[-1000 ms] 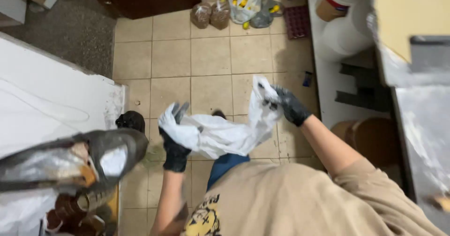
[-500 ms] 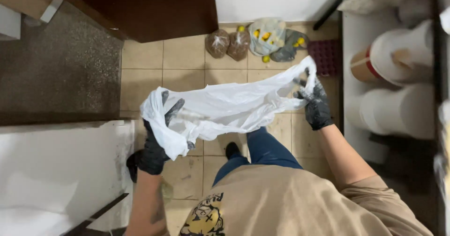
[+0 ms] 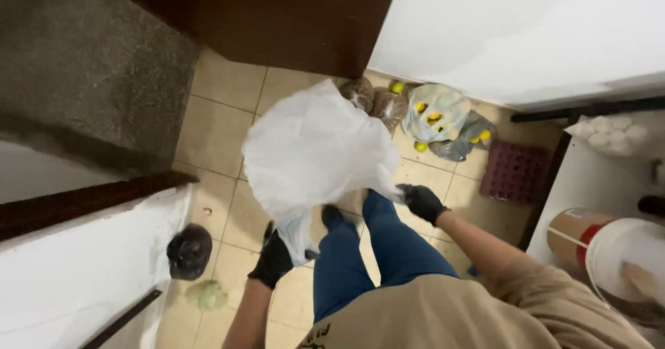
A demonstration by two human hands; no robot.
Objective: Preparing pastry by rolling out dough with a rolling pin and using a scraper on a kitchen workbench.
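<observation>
Above the tiled floor point(image 3: 228, 134), your gloved left hand point(image 3: 276, 259) and right hand point(image 3: 422, 202) are each closed on an edge of the white plastic bag point(image 3: 315, 148). It billows open and looks empty; nothing is in it yet. Beyond the bag lie sacks of produce point(image 3: 436, 117); left of it, a black bag point(image 3: 188, 250).

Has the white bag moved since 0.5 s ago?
Yes. The white bag, stretched flat between both hands before, now billows up toward the lemon bags; the left hand and right hand grip its lower edge.
</observation>
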